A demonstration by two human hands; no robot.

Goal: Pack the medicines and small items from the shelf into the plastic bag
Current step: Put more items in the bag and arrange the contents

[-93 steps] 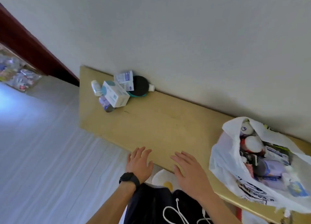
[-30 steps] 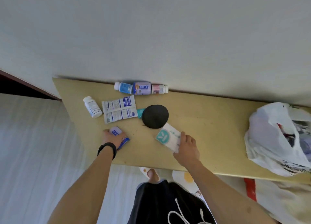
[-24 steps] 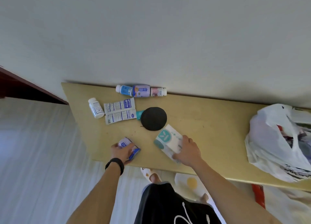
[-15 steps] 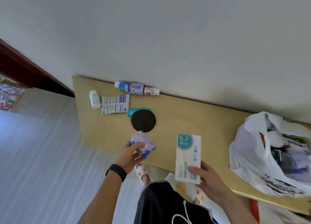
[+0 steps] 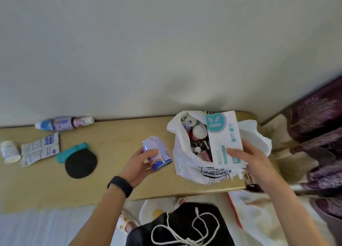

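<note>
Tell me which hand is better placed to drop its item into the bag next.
Right. The right hand holds the white-and-teal pack over the open mouth of the plastic bag. The left hand grips the purple box beside the bag, above the shelf, short of the opening.

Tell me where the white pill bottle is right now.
In the head view, the white pill bottle sits at the far left of the shelf, just left of the sachets and far from the bag.
</note>
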